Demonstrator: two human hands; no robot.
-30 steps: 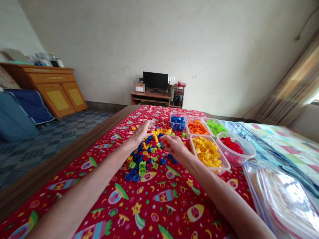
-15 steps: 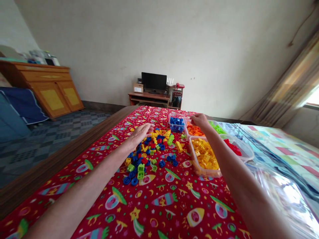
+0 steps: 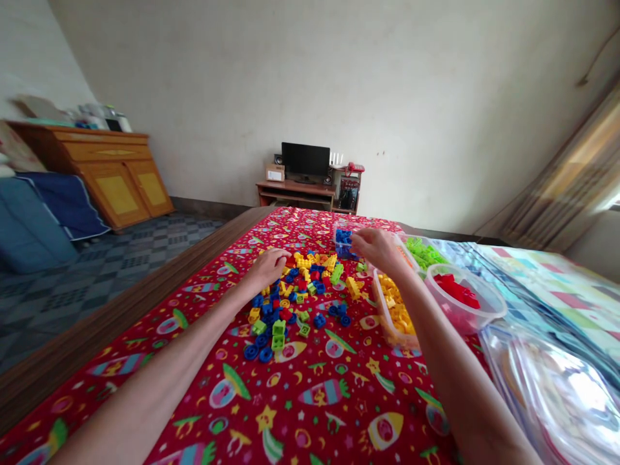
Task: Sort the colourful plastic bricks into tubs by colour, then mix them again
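My left hand [image 3: 269, 267] is at the far left edge of a loose pile of toy building bricks [image 3: 300, 290] in yellow, blue, green and red. Its fingers are curled in, and whatever they pinch is hidden. My right hand [image 3: 376, 248] hangs between the box of blue bricks [image 3: 344, 237] and the box of orange bricks [image 3: 405, 253], which it largely covers. Those fingers point down and bend together; I cannot make out anything in them. Beneath my right forearm stands a clear box of yellow bricks [image 3: 393, 303].
Green bricks [image 3: 424, 253] fill a box at the right, behind a round tub of red bricks [image 3: 458, 292]. Stacked clear lids [image 3: 552, 381] lie at the near right. A red patterned cloth [image 3: 320, 400] covers the surface, with a brown edge [image 3: 97, 336] along the left.
My right hand has moved left, from over the orange box towards the blue one. My left hand has drawn back slightly, its outstretched fingers now curled. The view has shifted a little left.
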